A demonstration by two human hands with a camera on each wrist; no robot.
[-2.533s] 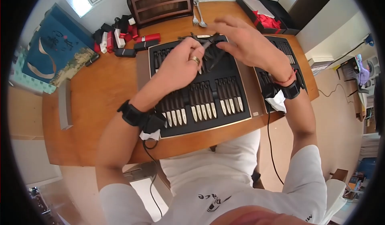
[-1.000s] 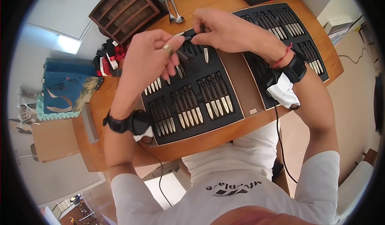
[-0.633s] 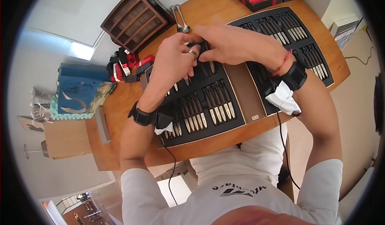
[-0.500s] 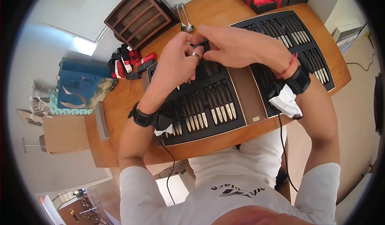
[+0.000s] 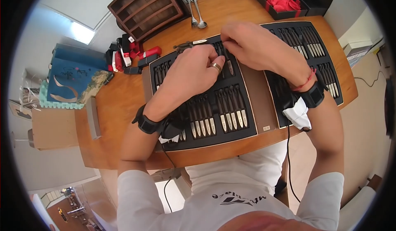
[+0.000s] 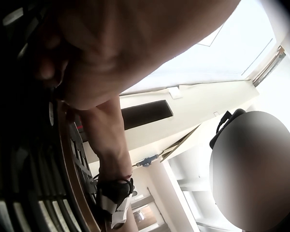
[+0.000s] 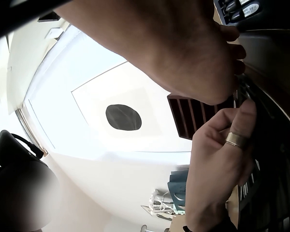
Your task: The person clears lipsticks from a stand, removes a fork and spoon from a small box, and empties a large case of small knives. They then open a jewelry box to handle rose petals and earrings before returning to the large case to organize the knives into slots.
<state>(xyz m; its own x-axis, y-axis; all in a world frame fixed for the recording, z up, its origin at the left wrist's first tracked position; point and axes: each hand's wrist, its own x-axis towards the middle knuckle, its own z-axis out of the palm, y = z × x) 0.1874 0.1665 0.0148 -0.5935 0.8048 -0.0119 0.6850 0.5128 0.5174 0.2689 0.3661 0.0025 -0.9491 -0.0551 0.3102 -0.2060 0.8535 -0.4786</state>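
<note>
A dark fitted tray (image 5: 247,137) holds rows of slim cutlery (image 5: 234,107) with dark upper parts and silvery rounded ends. My left hand (image 5: 190,72) is over the tray's far half, its ringed thumb and curled index meeting on a metal piece of cutlery (image 7: 247,92). Just beyond, my right hand (image 5: 260,47) reaches down with bent fingers at the top of the far right slots; I cannot tell whether it pinches a piece. One piece (image 5: 230,68) lies in a slot below these fingertips. Behind the left hand, a few loose pieces (image 5: 189,44) lie at the tray's back edge.
A second cutlery tray (image 5: 336,95) adjoins on the right. A fork (image 5: 193,14) and spoon (image 5: 201,18) lie at the back beside a wooden rack (image 5: 150,10). Red and black small boxes (image 5: 128,58), a blue bag (image 5: 74,74) and a black box with red filling (image 5: 282,4) stand around.
Both hands have shifted right over the tray toward its far right slots. The dark pieces seen between the hands earlier no longer show there. Loose pieces at the back edge are now uncovered.
</note>
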